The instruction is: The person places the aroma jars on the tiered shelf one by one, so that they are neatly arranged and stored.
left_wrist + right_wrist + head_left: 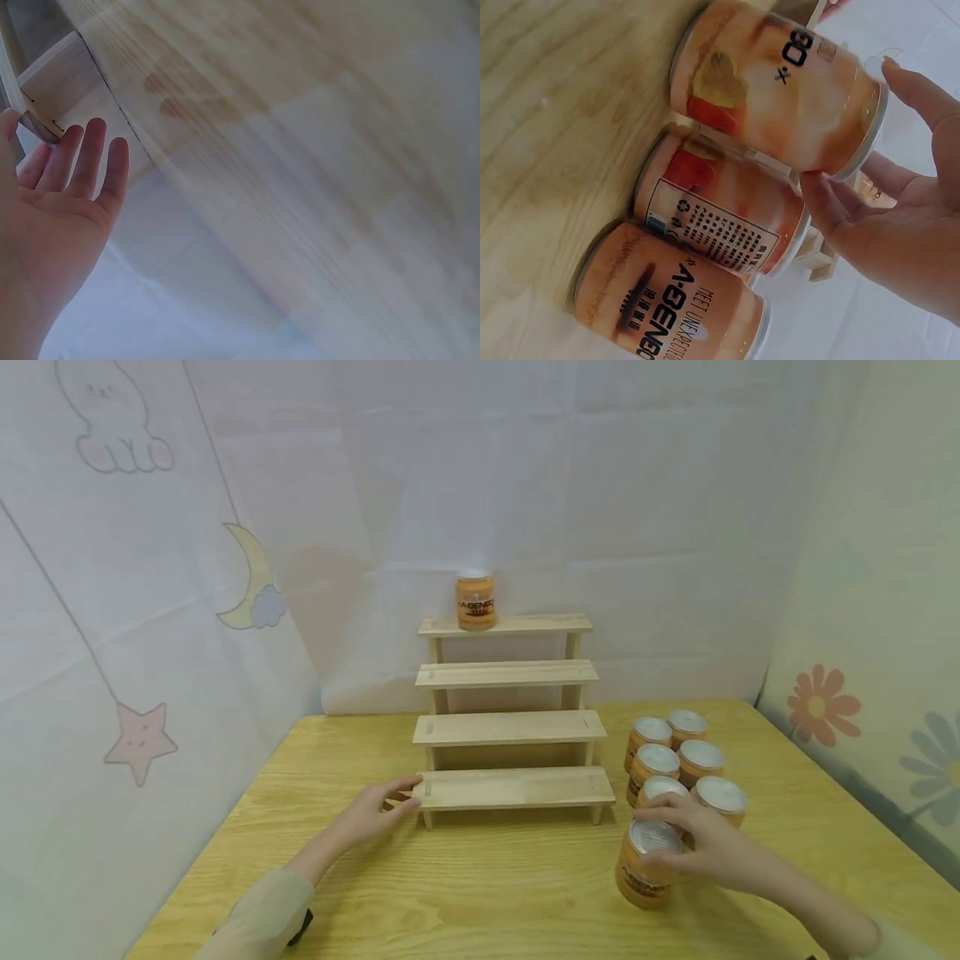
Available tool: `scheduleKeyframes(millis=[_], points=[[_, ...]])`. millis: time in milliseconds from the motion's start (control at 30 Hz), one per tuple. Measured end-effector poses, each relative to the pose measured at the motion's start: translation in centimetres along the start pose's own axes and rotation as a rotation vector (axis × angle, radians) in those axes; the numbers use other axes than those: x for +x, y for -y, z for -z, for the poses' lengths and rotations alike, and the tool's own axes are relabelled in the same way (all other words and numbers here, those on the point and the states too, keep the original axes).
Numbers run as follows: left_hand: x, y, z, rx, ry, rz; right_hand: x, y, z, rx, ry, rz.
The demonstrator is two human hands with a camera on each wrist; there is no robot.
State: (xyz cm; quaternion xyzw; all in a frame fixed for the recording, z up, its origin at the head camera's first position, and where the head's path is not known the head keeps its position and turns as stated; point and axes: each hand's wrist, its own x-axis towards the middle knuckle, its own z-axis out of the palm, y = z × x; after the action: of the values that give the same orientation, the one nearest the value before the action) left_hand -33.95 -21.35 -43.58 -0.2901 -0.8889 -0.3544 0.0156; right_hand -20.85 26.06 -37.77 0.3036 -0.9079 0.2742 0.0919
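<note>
A stepped wooden display stand (513, 789) rises at the middle of the table. My left hand (371, 810) pinches the left end of its lowest shelf, thumb and fingers on either side of the board's corner in the left wrist view. At the right, my right hand (701, 847) holds the nearest orange can (645, 872) by its silver-lidded top. In the right wrist view, thumb and fingertips lie at opposite sides of this can's (772, 86) rim. It stands upright or nearly so, in front of the other cans. Another orange can (476, 602) stands on the top shelf, left of centre.
Several matching cans (655, 768) stand in two close rows on the right of the yellow wood-grain table (480, 893). White cloth (480, 485) hangs behind the stand, with printed cloth walls at the left and right.
</note>
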Motion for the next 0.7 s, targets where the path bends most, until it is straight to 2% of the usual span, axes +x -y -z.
scheduleKeyframes(millis=[167, 400, 700], points=[[0.0, 0.0, 0.0, -0.010, -0.002, 0.005, -0.6, 0.6, -0.5, -0.063, 0.024, -0.101], [-0.1, 0.0, -0.1, -0.006, -0.007, 0.012, -0.9, 0.8, -0.9, -0.038, 0.012, -0.106], [-0.1, 0.0, -0.1, -0.006, -0.004, 0.011, -1.1, 0.9, -1.2, -0.044, 0.020, -0.162]])
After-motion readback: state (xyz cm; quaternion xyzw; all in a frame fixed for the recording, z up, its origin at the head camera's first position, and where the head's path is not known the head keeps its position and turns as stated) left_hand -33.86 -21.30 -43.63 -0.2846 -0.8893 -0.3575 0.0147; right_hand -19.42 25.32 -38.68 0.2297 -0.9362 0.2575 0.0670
